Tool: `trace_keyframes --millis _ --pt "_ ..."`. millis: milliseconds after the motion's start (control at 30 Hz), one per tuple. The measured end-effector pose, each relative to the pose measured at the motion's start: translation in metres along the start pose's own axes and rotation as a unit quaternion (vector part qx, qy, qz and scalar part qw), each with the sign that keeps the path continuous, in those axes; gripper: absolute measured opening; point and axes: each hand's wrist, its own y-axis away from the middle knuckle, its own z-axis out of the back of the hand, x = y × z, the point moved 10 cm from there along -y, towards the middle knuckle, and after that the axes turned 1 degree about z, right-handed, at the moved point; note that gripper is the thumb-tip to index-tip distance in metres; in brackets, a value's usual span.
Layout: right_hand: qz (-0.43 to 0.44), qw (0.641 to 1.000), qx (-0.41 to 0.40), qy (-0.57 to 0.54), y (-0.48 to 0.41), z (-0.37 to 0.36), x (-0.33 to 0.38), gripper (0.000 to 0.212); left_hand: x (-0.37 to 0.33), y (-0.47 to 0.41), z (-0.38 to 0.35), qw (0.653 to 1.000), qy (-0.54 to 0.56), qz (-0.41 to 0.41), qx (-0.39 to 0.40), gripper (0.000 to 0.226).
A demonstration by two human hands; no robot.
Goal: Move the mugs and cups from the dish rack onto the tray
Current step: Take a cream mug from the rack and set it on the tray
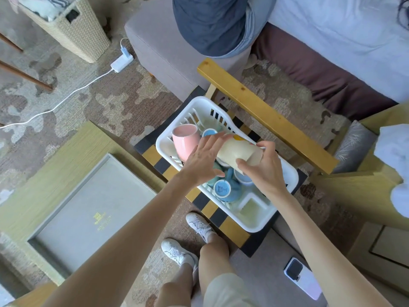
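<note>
The mugs and cups sit in a white dish rack (168, 138) that rests on a folding stand with black and yellow straps (223, 220), set on patterned carpet. A cream mug (234, 151) is held tilted on its side above the middle of the rack, between both hands. The right hand (263, 171) wraps its fingers (243, 163) around the mug's open end, thumb below and the other fingers over the top. The left hand (201, 160) presses against the mug's side and base with its fingers spread, touching rather than fully closing around it.

A pink cup (183, 140) leans in the far left part of the rack, just beside the left hand. A blue cup (209, 132) shows only its base behind the left fingers. Below the hands, a blue mug (224, 189) lies upside down with a printed mark on its base, and a paler blue cup (243, 179) sits just beside it, partly hidden by the right wrist. The near compartment of the rack holds no cups.

The grey tray (95, 209) lies flat on a pale wood-grain worktop (55, 165) to the left of the rack, well apart from it, and carries a small gold logo. A phone (302, 276) lies on the floor near the right forearm. White shoes (179, 251) show below the stand.
</note>
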Motion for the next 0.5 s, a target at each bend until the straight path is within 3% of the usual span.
trace_keyframes --millis 200,500 --pt "0.003 0.996 0.059 -0.063 0.005 -0.011 0.044 0.065 -0.005 0.016 0.051 0.992 -0.045 -0.040 -0.110 0.118" --pt "0.059 0.973 0.187 -0.125 0.027 -0.116 0.121 0.052 0.062 0.105 0.120 0.968 -0.090 0.043 -0.230 0.089"
